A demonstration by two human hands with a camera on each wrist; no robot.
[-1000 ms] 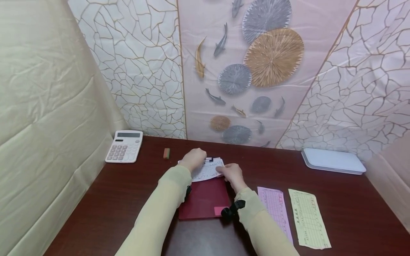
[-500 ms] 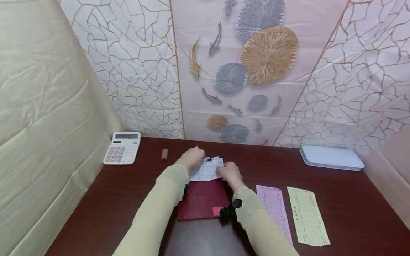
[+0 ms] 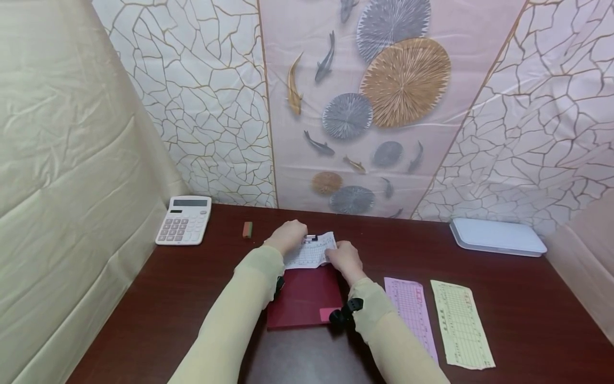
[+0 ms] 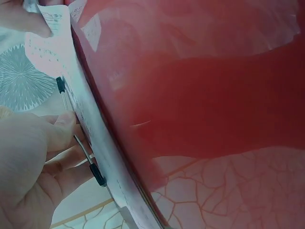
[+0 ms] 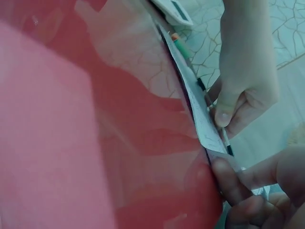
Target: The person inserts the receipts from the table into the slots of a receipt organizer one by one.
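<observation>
Glossy dark-red clipboard (image 3: pixel 307 298) sits square in front of us, so both hands reach its far edge evenly. Black-tipped metal wire clip (image 3: pixel 312 238) is at its 12 o'clock. Our left hand (image 3: pixel 288 237) comes in from 11 and pinches the wire, thumb one side, fingers the other; we read that as working against the spring. Our right hand (image 3: pixel 347 261), at 1, pinches the near-right corner of the white printed slip (image 3: pixel 303 259) between thumb and fingers, probably to steer it. Slip lies across the board's 12 o'clock end, slightly buckled by the right thumb. Can't tell if its far edge is under the clip bar. Pink printed sheet (image 3: pixel 410 310) and pale-yellow printed sheet (image 3: pixel 462 325) lie flat between 3 and 4, side by side, presumably for easy reach. White calculator (image 3: pixel 184 221) at 10, green-and-orange eraser block (image 3: pixel 247 230) between 10 and 11: both well clear of the hands.
</observation>
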